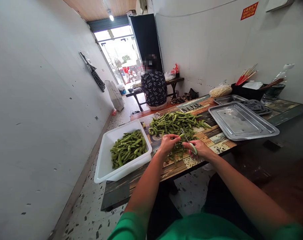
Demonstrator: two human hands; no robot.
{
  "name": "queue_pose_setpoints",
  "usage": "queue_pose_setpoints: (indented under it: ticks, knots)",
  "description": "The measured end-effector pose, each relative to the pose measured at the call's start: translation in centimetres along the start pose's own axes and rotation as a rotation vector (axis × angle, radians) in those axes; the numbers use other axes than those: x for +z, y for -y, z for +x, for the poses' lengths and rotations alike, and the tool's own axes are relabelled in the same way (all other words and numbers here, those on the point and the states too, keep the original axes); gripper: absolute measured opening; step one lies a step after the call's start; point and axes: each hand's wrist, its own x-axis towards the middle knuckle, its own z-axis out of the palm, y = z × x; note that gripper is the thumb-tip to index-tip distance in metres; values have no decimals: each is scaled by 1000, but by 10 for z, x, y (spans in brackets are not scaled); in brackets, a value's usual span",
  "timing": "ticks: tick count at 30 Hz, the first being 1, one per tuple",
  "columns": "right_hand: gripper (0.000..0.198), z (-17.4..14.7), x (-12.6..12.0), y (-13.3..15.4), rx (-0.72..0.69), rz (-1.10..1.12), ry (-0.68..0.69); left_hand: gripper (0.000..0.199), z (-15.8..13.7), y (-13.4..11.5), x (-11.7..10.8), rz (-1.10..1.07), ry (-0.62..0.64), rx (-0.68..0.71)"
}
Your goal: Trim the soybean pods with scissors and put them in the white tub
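Note:
Between finger and thumb, my left hand (168,143) pinches a green bean pod (181,135), probably edamame. My right hand (198,148) is closed on scissors (193,148) with pale green handles, and their blades (184,134) meet the pod's end. Just beyond both hands lies a heap of green pods (175,122) on the patterned table (203,137). Small green trimmings (175,153) are scattered below my hands. To the left, a white plastic tub (103,160) holds many pods (128,148) and sits at the table's left end.
Metal trays (263,128) lie at the right, one with a grey cloth (255,106). Behind them stand a black box (246,90) with skewers and a plastic bottle (273,91). A person (154,86) sits facing away at another table, near the doorway. A white wall runs along the left.

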Motion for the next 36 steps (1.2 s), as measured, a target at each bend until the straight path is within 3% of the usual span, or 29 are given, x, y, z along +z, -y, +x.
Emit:
queue_pose_setpoints:
  ticks: [3,7,10,14,36]
  knots:
    - [45,0,1,-3,-48,-9,-39,28,0,1,1,-38,17,-13]
    - [47,1,4,-4,-110,-41,-95,31,3,3,3,-208,53,-134]
    - [47,-2,7,0,-50,5,-90,35,5,3,1,-517,65,-239]
    - [49,-8,13,5,56,63,-21,33,7,2,-3,-799,93,-254]
    - [44,5,23,-4,-82,-63,-70,32,4,1,6,-729,135,-213]
